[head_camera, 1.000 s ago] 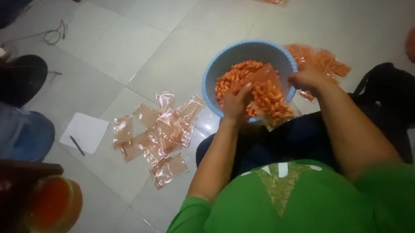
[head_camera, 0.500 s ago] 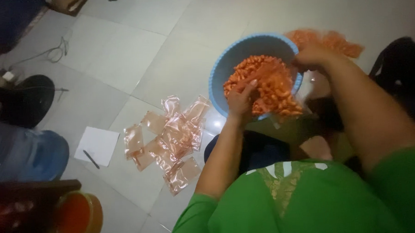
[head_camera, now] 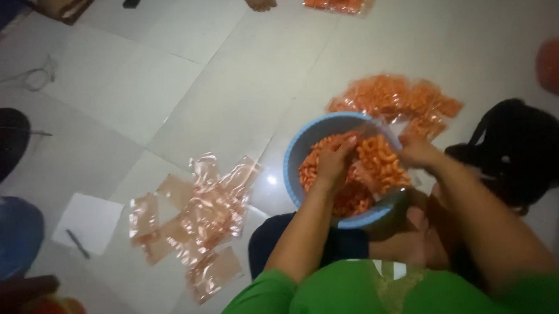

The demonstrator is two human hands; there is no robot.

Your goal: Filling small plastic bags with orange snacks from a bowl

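Sitting on the pale tiled floor (head_camera: 184, 98), mid-way through filling: round blue plastic basin (head_camera: 295, 159) heaped with orange curled snack pieces (head_camera: 379, 163), resting against the lap, directly under both sets of fingers. No long axis to the basin; open mouth pointing straight up. Left of the fingers, a loose spread of empty clear plastic pouches (head_camera: 201, 218); beyond them, filled clear pouches of orange snacks (head_camera: 395, 97). Left hand (head_camera: 334, 161) curled down into the heap, seemingly scooping pieces. Right hand (head_camera: 417, 152) at the rim, apparently pinching a clear pouch, too blurred to confirm. Next move, by judgement: a steady, open pouch mouth.
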